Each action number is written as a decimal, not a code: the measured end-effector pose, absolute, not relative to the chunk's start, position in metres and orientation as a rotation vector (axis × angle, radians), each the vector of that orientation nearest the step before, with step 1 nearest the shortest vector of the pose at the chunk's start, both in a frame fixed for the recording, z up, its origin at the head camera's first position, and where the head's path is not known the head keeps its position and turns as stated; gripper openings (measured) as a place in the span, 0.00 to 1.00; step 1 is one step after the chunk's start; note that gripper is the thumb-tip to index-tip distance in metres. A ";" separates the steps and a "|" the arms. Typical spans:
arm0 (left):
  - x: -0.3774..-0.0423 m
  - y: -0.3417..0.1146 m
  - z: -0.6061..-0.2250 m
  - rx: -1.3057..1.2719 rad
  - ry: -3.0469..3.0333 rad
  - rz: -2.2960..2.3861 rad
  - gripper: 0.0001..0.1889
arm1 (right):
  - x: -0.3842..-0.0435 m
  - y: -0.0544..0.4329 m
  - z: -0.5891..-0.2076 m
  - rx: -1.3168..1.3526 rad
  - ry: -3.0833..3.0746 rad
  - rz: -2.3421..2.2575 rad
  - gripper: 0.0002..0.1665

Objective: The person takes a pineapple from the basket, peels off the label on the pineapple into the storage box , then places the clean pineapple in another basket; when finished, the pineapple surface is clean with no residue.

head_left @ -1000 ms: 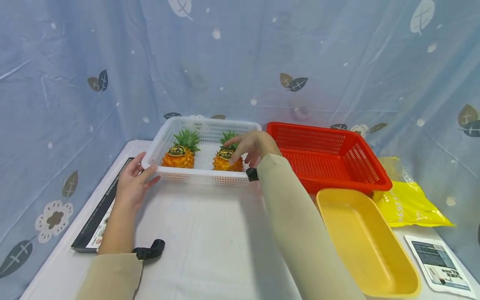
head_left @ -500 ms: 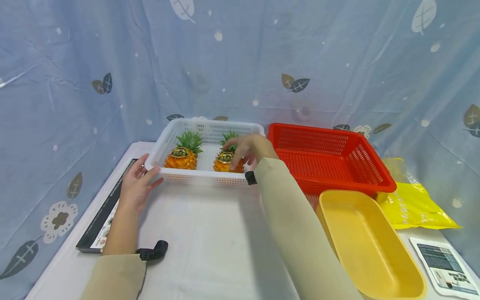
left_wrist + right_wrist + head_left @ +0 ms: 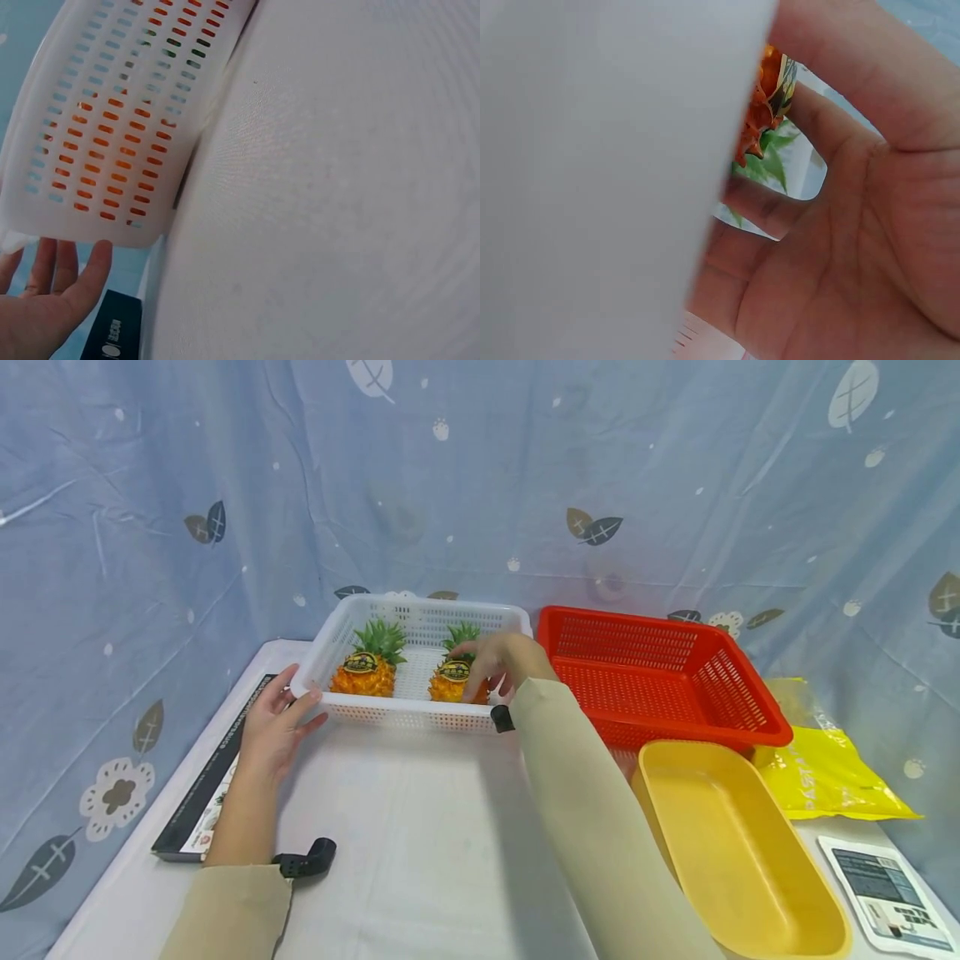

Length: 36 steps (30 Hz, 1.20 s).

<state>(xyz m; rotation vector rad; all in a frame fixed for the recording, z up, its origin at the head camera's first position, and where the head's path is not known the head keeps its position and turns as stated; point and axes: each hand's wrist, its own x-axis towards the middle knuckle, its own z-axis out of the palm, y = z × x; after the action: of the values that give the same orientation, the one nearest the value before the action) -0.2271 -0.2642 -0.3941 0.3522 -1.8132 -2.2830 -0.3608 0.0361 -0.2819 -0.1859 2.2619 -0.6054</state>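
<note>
Two orange pineapples with green crowns and black-gold labels stand in a white perforated basket point(image 3: 405, 706) at the back of the table. My right hand point(image 3: 510, 662) reaches over the basket's front right, fingers curled around the right pineapple point(image 3: 446, 689). In the right wrist view, part of that pineapple point(image 3: 759, 112) shows between the thumb and fingers of the hand point(image 3: 840, 217); a pale blurred edge hides the rest. The left pineapple point(image 3: 366, 682) stands apart. At the basket's front left corner, my left hand point(image 3: 272, 731) holds on, thumb at the front rim, fingers along the side.
A red perforated basket point(image 3: 645, 697) stands right of the white one, with a yellow tub point(image 3: 738, 835) in front of it. Farther right lie a yellow bag point(image 3: 832, 777) and a white pouch point(image 3: 892, 893). A flat dark box point(image 3: 198, 806) lies beside the left forearm.
The right fingers have closed in on the right pineapple, and its label has turned slightly. The left hand stays at the basket corner. The whole view has shifted a little.
</note>
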 end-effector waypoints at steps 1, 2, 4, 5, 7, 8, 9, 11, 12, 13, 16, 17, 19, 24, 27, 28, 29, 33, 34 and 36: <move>-0.227 -0.264 -0.394 0.354 -1.816 -2.282 0.43 | -0.361 0.036 -0.282 -0.185 2.265 -0.599 0.55; -0.227 -0.264 -0.394 0.355 -1.815 -2.283 0.43 | -0.360 0.037 -0.283 -0.187 2.268 -0.593 0.55; -0.227 -0.264 -0.394 0.355 -1.820 -2.280 0.43 | -0.359 0.038 -0.283 -0.190 2.273 -0.589 0.56; -0.227 -0.263 -0.394 0.354 -1.818 -2.282 0.43 | -0.359 0.038 -0.283 -0.191 2.276 -0.586 0.56; -0.227 -0.264 -0.394 0.350 -1.814 -2.285 0.43 | -0.358 0.038 -0.283 -0.183 2.268 -0.611 0.57; -0.227 -0.264 -0.394 0.348 -1.812 -2.285 0.43 | -0.357 0.038 -0.283 -0.179 2.263 -0.624 0.57; -0.227 -0.264 -0.394 0.346 -1.810 -2.284 0.43 | -0.357 0.038 -0.283 -0.172 2.258 -0.638 0.58; -0.227 -0.265 -0.394 0.343 -1.800 -2.287 0.43 | -0.356 0.038 -0.283 -0.156 2.252 -0.669 0.58; -0.226 -0.265 -0.394 0.341 -1.796 -2.286 0.42 | -0.356 0.039 -0.283 -0.142 2.248 -0.686 0.58; -0.226 -0.265 -0.394 0.341 -1.795 -2.285 0.42 | -0.356 0.039 -0.284 -0.133 2.252 -0.693 0.58; -0.226 -0.264 -0.395 0.338 -1.793 -2.290 0.42 | -0.356 0.041 -0.285 -0.116 2.256 -0.705 0.57; -0.226 -0.264 -0.395 0.339 -1.797 -2.288 0.42 | -0.357 0.041 -0.285 -0.114 2.255 -0.707 0.57; -0.226 -0.264 -0.395 0.345 -1.806 -2.282 0.42 | -0.358 0.042 -0.285 -0.116 2.248 -0.717 0.57; -0.226 -0.262 -0.395 0.348 -1.813 -2.269 0.41 | -0.359 0.045 -0.284 -0.195 2.237 -0.712 0.54; -0.227 -0.261 -0.396 0.347 -1.819 -2.268 0.41 | -0.360 0.047 -0.281 -0.236 2.225 -0.735 0.52; -0.227 -0.262 -0.396 0.346 -1.824 -2.267 0.42 | -0.360 0.048 -0.281 -0.242 2.221 -0.748 0.52; -0.227 -0.262 -0.397 0.342 -1.825 -2.270 0.42 | -0.360 0.048 -0.280 -0.250 2.215 -0.760 0.51; -0.227 -0.264 -0.398 0.333 -1.833 -2.277 0.42 | -0.360 0.051 -0.278 -0.268 2.214 -0.794 0.51; -0.227 -0.264 -0.399 0.333 -1.836 -2.275 0.42 | -0.360 0.051 -0.278 -0.272 2.213 -0.803 0.50; -0.226 -0.265 -0.399 0.330 -1.830 -2.279 0.42 | -0.360 0.052 -0.279 -0.266 2.205 -0.828 0.50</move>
<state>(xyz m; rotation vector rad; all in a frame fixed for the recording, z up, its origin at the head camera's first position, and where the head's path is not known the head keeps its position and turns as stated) -0.2265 -0.2648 -0.3988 0.3299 -1.8304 -2.2785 -0.3600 0.0522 -0.2785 -0.2657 2.2054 -0.8282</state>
